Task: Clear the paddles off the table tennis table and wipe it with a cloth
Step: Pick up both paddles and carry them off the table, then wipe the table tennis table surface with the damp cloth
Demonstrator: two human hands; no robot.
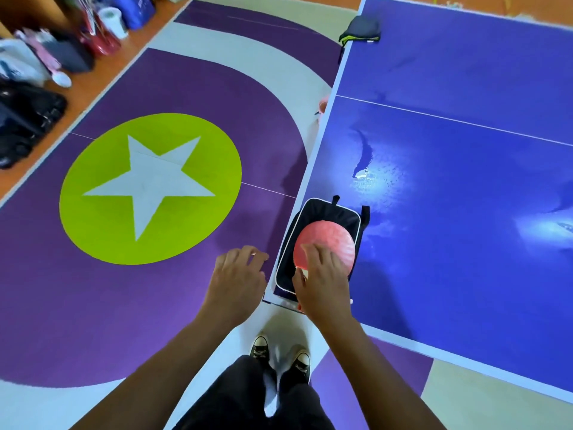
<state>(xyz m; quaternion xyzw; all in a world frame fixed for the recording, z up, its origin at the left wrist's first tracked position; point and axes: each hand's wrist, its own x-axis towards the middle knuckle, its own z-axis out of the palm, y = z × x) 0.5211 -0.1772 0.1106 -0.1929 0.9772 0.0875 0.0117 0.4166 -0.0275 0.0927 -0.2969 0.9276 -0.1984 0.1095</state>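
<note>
Round red paddle [328, 240], rubber face finely pimpled, flat on an opened black case [328, 212] with white piping and two short strap loops at its 12 o'clock end. Both at the near left corner of the table [465, 212], the case's long side right along the white-banded side edge. Smooth, glossy blue top with a thin white centre line, pale glare patches and a curved smear at 1 o'clock from the paddle.

Right hand [322, 280] palm down over the paddle's 6 o'clock half, fingers spread and slightly bent on the rubber, thumb against the rim at 8 o'clock. Handle hidden beneath the palm, so cannot tell whether grasped or merely pressed. Left hand [238, 280] at 9 o'clock from the case, off the table and above the floor, fingers loosely curled and released, tips just beside the piping with no clear contact.

Dark fabric bundle [361, 31] with a yellow-green hem far off at 12 o'clock, on the same side edge. Wide run of blue top from 1 to 4 o'clock of the paddle. Felt-like purple floor mat [93, 305] at 9 o'clock, with a lime disc and white star. Bags [28, 113] along the wall at 10 o'clock.
</note>
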